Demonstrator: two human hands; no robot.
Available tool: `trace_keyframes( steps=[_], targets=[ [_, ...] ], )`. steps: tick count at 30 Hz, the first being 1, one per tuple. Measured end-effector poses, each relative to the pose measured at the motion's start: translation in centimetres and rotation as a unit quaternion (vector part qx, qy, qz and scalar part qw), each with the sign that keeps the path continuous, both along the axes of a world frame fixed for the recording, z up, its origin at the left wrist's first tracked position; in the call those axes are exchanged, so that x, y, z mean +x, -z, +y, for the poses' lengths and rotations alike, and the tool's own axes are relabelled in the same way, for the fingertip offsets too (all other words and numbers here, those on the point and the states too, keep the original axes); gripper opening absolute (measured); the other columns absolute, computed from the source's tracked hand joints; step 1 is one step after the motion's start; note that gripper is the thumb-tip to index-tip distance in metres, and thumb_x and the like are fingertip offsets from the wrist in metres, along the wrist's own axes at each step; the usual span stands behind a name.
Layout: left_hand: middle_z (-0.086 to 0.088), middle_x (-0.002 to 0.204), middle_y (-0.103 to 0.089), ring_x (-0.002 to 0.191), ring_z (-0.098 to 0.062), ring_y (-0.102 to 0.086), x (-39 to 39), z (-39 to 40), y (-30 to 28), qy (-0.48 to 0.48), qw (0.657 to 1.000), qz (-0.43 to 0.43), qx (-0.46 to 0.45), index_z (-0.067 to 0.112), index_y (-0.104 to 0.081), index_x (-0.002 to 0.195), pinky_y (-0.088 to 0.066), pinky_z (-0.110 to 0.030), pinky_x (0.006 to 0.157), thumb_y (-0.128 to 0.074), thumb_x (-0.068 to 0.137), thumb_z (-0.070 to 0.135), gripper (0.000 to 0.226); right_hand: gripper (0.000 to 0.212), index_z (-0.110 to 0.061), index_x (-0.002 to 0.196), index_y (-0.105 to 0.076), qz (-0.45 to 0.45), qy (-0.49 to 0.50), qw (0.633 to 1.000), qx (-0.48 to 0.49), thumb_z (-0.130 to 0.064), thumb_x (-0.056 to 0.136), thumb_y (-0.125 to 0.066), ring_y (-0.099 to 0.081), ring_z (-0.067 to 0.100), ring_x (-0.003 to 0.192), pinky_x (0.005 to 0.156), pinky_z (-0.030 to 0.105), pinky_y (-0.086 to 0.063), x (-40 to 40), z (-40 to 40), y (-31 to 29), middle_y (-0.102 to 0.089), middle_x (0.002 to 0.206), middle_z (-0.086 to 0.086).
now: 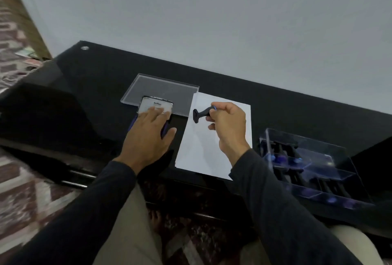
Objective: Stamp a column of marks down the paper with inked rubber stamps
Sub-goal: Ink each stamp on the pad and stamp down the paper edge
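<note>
The paper [214, 135] lies at the table [95, 74] centre, the ink pad [156, 106] to its left, the stamp box [314, 167] to its right.

A glossy black table [101, 78] stands against a plain pale wall [212, 14]. A small round metal fitting [85, 48] sits at its far left corner. To the left and below the near edge lies a patterned floor [23, 197] in dark red and white.
</note>
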State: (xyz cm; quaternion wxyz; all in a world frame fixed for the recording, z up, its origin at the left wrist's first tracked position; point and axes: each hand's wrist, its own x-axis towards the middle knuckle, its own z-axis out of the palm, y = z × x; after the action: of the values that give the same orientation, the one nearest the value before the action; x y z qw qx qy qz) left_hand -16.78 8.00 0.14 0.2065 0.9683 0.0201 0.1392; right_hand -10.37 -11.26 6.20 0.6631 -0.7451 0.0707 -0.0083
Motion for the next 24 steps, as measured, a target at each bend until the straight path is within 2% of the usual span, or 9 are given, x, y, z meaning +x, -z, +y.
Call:
trace_keyframes(
  steps=[6, 9, 11, 14, 19, 22, 24],
  targets=[
    [-0.008, 0.154, -0.046, 0.148, -0.029, -0.031, -2.5, 4.7, 1.2, -0.057, 0.998, 0.001, -0.006, 0.015, -0.051, 0.145, -0.022, -0.049, 0.124, -0.058, 0.097, 0.043, 0.056, 0.022, -0.023, 0.097, -0.070, -0.045, -0.065, 0.996, -0.037, -0.004, 0.088, -0.064, -0.071, 0.018, 0.080, 0.057, 0.024, -0.053, -0.8, 5.8, 1.0, -0.071, 0.093, 0.000],
    [-0.007, 0.157, -0.041, 0.150, -0.026, -0.027, -3.2, 6.3, 1.7, -0.077, 0.997, 0.015, -0.001, 0.018, -0.047, 0.149, -0.019, -0.045, 0.125, -0.054, 0.098, 0.046, 0.059, 0.024, -0.028, 0.101, -0.071, -0.098, -0.095, 0.986, -0.099, -0.008, 0.089, -0.068, -0.069, 0.010, 0.083, 0.070, 0.031, -0.060, -1.1, 8.0, 1.7, -0.071, 0.096, -0.007],
    [-0.007, 0.158, -0.040, 0.151, -0.026, -0.026, -3.5, 7.2, 2.0, -0.084, 0.996, 0.022, 0.002, 0.018, -0.045, 0.150, -0.017, -0.044, 0.124, -0.052, 0.099, 0.047, 0.060, 0.024, -0.025, 0.108, -0.072, -0.144, -0.116, 0.971, -0.149, -0.009, 0.090, -0.067, -0.067, 0.008, 0.090, 0.081, 0.027, -0.058, -1.4, 9.1, 2.1, -0.069, 0.102, -0.008],
    [-0.007, 0.159, -0.038, 0.151, -0.025, -0.025, -3.6, 8.0, 2.5, -0.090, 0.996, 0.028, 0.000, 0.019, -0.044, 0.151, -0.017, -0.043, 0.124, -0.052, 0.099, 0.048, 0.060, 0.026, -0.018, 0.116, -0.071, -0.228, -0.145, 0.937, -0.223, -0.009, 0.092, -0.065, -0.062, 0.007, 0.095, 0.089, 0.019, -0.051, -1.9, 10.3, 2.5, -0.066, 0.108, -0.004],
    [-0.007, 0.157, -0.040, 0.150, -0.026, -0.027, -3.2, 9.0, 3.5, -0.088, 0.996, 0.028, 0.002, 0.017, -0.046, 0.149, -0.018, -0.044, 0.124, -0.054, 0.098, 0.047, 0.060, 0.025, -0.009, 0.116, -0.071, -0.321, -0.189, 0.880, -0.294, -0.006, 0.092, -0.063, -0.060, 0.017, 0.103, 0.094, 0.023, -0.048, -2.2, 11.6, 3.7, -0.065, 0.107, 0.003],
    [-0.011, 0.154, -0.045, 0.148, -0.029, -0.032, -3.2, 9.1, 4.0, -0.080, 0.996, 0.026, 0.012, 0.014, -0.051, 0.145, -0.022, -0.048, 0.123, -0.057, 0.096, 0.045, 0.058, 0.026, -0.008, 0.117, -0.070, -0.316, -0.208, 0.867, -0.325, -0.006, 0.092, -0.064, -0.059, 0.015, 0.103, 0.094, 0.005, -0.037, -2.0, 12.0, 4.3, -0.063, 0.108, 0.004],
    [-0.012, 0.151, -0.049, 0.147, -0.031, -0.035, -3.2, 9.2, 4.3, -0.078, 0.997, 0.019, 0.019, 0.013, -0.055, 0.142, -0.024, -0.049, 0.123, -0.056, 0.096, 0.045, 0.056, 0.027, -0.009, 0.118, -0.070, -0.301, -0.216, 0.866, -0.335, -0.007, 0.092, -0.064, -0.058, 0.012, 0.102, 0.092, 0.001, -0.033, -1.9, 12.2, 4.5, -0.062, 0.108, 0.005]
  ],
)
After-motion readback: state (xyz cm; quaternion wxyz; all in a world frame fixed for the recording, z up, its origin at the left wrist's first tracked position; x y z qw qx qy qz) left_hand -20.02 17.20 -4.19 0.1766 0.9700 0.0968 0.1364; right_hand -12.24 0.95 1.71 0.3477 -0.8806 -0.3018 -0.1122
